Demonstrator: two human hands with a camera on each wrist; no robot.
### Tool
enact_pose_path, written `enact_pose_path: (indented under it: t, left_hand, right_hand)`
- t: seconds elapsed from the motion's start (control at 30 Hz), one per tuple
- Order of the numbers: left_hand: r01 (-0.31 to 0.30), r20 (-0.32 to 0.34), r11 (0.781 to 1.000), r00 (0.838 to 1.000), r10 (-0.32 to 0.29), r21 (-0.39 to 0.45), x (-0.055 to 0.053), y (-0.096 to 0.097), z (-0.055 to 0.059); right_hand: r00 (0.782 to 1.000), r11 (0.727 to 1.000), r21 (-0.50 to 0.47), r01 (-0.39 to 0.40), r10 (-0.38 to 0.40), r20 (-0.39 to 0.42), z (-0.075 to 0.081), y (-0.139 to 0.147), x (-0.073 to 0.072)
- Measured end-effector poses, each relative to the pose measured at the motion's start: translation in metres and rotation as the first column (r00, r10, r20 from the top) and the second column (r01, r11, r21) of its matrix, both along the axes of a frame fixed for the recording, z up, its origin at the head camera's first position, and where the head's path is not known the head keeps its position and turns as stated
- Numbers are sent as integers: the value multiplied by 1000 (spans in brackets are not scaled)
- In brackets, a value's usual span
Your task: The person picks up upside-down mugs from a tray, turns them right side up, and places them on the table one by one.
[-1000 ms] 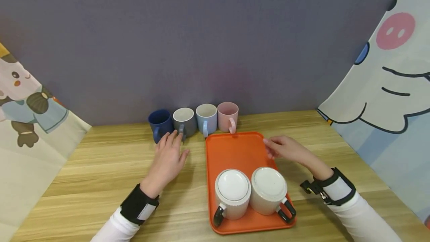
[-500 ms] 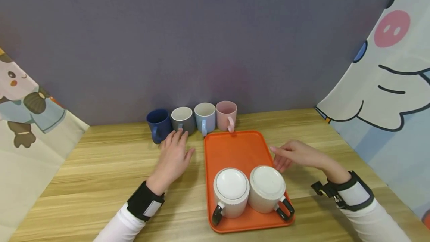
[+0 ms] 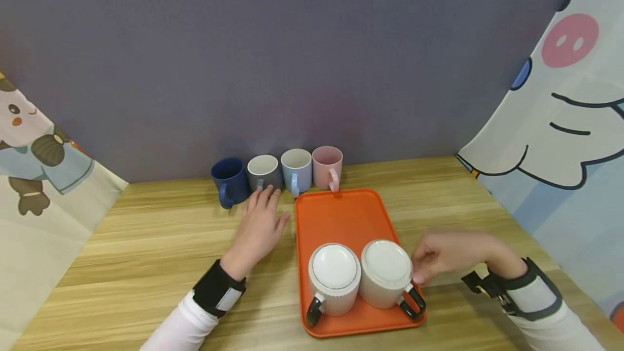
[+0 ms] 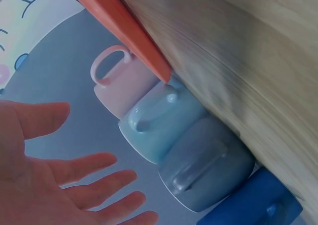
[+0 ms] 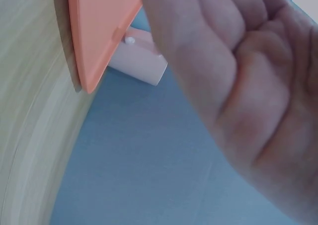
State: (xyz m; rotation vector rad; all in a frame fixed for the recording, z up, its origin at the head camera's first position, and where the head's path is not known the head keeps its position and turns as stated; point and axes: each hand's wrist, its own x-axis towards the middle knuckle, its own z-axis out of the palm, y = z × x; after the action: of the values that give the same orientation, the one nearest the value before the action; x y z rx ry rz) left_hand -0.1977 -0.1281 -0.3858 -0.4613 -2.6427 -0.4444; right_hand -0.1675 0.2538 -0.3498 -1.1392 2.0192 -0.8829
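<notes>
"Where is the right upturned mug (image 3: 386, 272) sitting?"

"It's sitting on the orange tray (image 3: 343, 215), at its near end, its black handle (image 3: 414, 303) pointing toward the near right corner. My right hand (image 3: 450, 253) is hanging just outside the tray's right edge, clearly nearer than my left."

"Are you holding anything?"

"No. The right fingers are bending loosely; I can't tell whether they're touching that mug. My left hand (image 3: 258, 226) is hovering left of the tray, fingers spread, just before the grey mug (image 3: 265, 173)."

"Anything in between?"

"The left upturned mug (image 3: 336, 275) is blocking the left side. Navy (image 3: 229, 180), light blue (image 3: 296, 169) and pink mugs (image 3: 327, 168) are standing past the tray's far edge."
</notes>
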Motion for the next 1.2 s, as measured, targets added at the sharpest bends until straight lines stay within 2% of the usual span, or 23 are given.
enact_pose_path:
  t: [0.1, 0.37, 0.5, 0.63, 0.77, 0.93, 1.07, 1.2]
  left_hand:
    - [7, 10, 1000, 1000, -6, -3, 0, 3, 1]
    - [18, 26, 1000, 1000, -18, 11, -3, 13, 2]
    - [22, 47, 1000, 999, -22, 6, -3, 18, 2]
    - [32, 31, 999, 999, -32, 4, -4, 22, 1]
    - [43, 8, 999, 999, -43, -2, -4, 25, 0]
    - [60, 21, 998, 998, -59, -16, -5, 30, 1]
    - [67, 37, 998, 997, -67, -14, -5, 34, 2]
    - [83, 18, 997, 996, -83, -1, -7, 38, 3]
  right_hand:
    - [1000, 1000, 16, 12, -13, 27, -1, -1, 5]
    - [1000, 998, 57, 6, -7, 25, 1, -6, 14]
    - [1000, 997, 77, 1, 1, -30, 0, -9, 17]
    - [998, 996, 93, -1, 7, -67, -2, -13, 20]
    - [1000, 996, 85, 13, -12, -8, -3, -15, 22]
    - [996, 996, 69, 59, -64, 68, -1, -16, 23]
    - [993, 994, 49, 95, -98, 72, 0, -15, 21]
    - [990, 993, 32, 116, -118, 78, 1, -14, 19]
